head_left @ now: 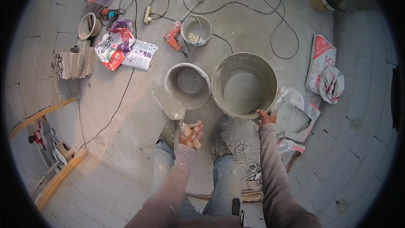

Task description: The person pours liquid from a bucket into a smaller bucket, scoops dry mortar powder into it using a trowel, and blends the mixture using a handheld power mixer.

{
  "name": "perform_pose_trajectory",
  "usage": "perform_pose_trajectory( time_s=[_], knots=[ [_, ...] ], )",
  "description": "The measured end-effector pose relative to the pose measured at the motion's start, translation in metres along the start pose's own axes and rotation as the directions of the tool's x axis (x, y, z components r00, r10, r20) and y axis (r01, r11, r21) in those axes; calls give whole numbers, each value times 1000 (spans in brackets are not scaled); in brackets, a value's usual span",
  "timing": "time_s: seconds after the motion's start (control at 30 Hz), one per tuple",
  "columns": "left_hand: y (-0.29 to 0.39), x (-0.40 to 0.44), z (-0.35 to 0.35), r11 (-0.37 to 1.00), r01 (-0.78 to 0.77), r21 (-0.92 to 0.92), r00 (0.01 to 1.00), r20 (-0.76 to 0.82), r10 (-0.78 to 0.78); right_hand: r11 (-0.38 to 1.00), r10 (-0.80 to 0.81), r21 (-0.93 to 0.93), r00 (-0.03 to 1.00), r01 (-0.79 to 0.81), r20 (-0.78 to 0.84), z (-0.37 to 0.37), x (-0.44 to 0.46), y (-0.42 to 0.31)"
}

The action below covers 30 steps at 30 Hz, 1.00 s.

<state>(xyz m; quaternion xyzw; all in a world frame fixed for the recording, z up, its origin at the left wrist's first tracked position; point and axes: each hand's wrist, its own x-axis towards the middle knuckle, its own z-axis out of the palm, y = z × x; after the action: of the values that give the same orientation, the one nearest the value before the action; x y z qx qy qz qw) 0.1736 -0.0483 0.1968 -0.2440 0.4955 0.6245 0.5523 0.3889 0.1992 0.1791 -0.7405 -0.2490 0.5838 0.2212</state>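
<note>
A trowel (pixel 165 102) is being held by its wooden handle in the left hand (pixel 192 135), whose fingers are being curled loosely around the wood, apparently so that the blade is being carried level out in front. The blade is being held at the near left edge of a small bucket (pixel 204 93); whether the rim is being touched cannot be told. The near right rim of a large bucket (pixel 219 78) is being pinched by the fingers of the right hand (pixel 265 117), probably so that its wall is being steadied. Both buckets are being kept side by side just ahead of the boots (pixel 219 141), seemingly for easy reach.

The walls of both are being dulled by a rough grey crust, and a smooth grey disc is being shown at the bottom of the large one; whether it is wet cannot be told. Beside the right hand, fine grey powder (pixel 292 118) is being exposed in a torn, crumpled bag (pixel 313 112). Farther off, a red drill (pixel 172 37) with a long metal shaft is being left beside a white bucket (pixel 207 36) on the dusty concrete floor (pixel 122 143).
</note>
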Motion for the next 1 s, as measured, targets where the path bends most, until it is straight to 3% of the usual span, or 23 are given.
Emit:
perform_pose_trajectory(
  time_s=[0.07, 0.13, 0.2, 0.27, 0.37, 0.43, 0.53, 1.0],
  knots=[
    [8, 9, -4, 993, -70, 97, 996, -51, 75, 997, -30, -70, 999, 28, -27, 7, -19, -6],
    [6, 20, -11, 996, -45, 74, 998, -46, 48, 982, -75, -173, 997, 79, 31, 11, -48, -10],
    [3, 32, -11, 999, -25, -42, 987, -158, 18, 977, -43, -204, 994, 63, 98, 17, -75, -19],
    [-6, 33, -31, 994, 19, -108, 987, -158, -36, 984, 17, -180, 983, 16, 184, 13, -97, -15],
    [-15, 35, -44, 1000, -1, -16, 979, -206, -3, 966, 44, -258, 985, 1, 168, 17, -133, -12],
    [-26, 42, -55, 978, -191, -80, 966, -190, 173, 948, 45, -318, 993, -7, 112, 21, -152, -2],
    [-30, 43, -72, 975, -217, -42, 961, -186, 206, 956, 65, -292, 994, -37, 90, 43, -173, 4],
    [-10, 78, -140, 971, -98, -217, 984, -167, 62, 903, 108, -427, 987, -46, 122, 120, -170, 44]
  ],
)
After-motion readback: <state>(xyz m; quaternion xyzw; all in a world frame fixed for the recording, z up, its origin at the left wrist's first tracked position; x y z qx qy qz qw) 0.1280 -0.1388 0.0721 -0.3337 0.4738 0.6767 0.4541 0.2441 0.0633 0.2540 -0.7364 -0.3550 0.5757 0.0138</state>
